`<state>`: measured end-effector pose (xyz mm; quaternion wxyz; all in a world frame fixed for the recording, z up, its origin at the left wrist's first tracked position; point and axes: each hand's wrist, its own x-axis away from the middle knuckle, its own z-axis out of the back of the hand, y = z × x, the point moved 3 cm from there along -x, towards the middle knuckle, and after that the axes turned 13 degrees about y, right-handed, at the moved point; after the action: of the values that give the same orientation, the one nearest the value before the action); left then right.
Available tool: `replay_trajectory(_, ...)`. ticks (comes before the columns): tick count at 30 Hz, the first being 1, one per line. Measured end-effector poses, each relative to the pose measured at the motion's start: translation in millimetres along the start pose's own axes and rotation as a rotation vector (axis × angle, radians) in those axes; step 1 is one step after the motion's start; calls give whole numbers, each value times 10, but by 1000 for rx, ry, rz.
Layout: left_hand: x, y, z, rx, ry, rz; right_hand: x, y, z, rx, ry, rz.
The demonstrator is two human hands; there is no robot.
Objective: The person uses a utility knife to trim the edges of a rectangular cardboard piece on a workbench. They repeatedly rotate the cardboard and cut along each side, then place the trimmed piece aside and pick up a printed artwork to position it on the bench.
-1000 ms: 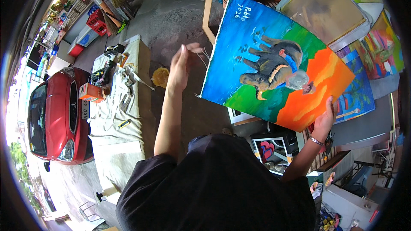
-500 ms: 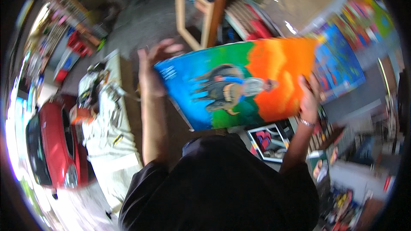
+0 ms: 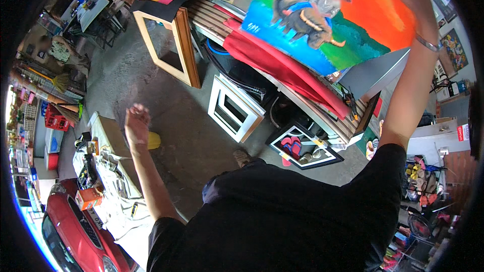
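A bright canvas painting is tilted over the slatted bench at the upper right. It shows a person in a hat with a horned buffalo against blue, green and orange. My right hand grips its right edge; the fingers are partly cut off at the rim of the view. Away from the canvas, my left hand is in the air over the floor at the left. Its fingers are a little blurred and loosely apart, with nothing in them. Beneath it shows something yellow.
Across the slatted bench lies red cloth. A wooden frame, a white frame and a black-and-white frame stand near it. A cloth-covered table and red car are at left; a person sits beyond.
The painting has moved up and right and turned, so its figure now sits upright. My left hand has let go and swung down to the left. My view has shifted, showing more floor.
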<state>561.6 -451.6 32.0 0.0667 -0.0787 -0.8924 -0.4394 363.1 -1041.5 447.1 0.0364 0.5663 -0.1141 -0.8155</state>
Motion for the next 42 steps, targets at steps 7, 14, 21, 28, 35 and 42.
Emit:
replay_trajectory(7, 969, -1603, 1634, -539, 380, 311, 1185, 1433, -1503, -59, -405, -144)
replay_trajectory(14, 3093, -2293, 3192, -1090, 408, 1043, 2059, 1358, -2086, 11, -614, -328)
replay_trajectory(21, 3574, -2285, 3160, -767, 551, 681, 2651, 1619, -2687, 229, -714, -392)
replay_trajectory(28, 3475, -2512, 2882, -1230, 620, 506, 2789, 2369, -3026, 565, -204, 186)
replay_trajectory(35, 4132, -2362, 2681, -1121, 904, 533, 2181, -119, -2779, -59, -191, -472)
replay_trajectory(42, 4152, -2178, 2337, -960, 1247, 319, 1408, -2067, -3105, -916, -237, -392)
